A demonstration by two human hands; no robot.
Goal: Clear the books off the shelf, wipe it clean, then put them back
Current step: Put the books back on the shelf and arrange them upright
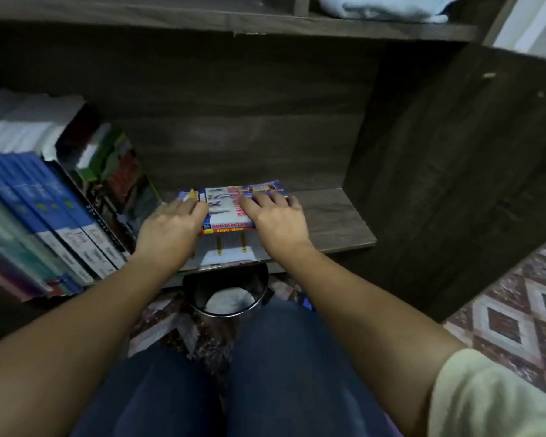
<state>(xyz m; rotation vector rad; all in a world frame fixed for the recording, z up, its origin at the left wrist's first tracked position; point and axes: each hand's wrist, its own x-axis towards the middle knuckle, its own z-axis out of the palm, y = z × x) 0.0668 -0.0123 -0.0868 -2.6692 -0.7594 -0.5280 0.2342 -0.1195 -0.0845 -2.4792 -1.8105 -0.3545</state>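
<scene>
Head view: the stack of books (229, 212) lies flat on the shelf (331, 222), right under both sets of fingers. Its spines face the person, so its long side runs crosswise from one hand to the other.

The left hand (171, 227) covers the left end, with its fingers laid over the top cover. Its thumb is hidden, so I cannot tell whether it grasps or only rests. The right hand (276, 216) sits on the right end with fingers spread and fairly straight, pressing on the cover rather than clutching it. Neither hand is nearer; each has one end.

A row of leaning books (60, 216) stands just outside the left hand, while bare board lies outside the right fingers. A two-handed lift would probably need the fingers to hook under each short end. The cloth (388, 9) lies on the shelf above, well beyond the right fingertips.
</scene>
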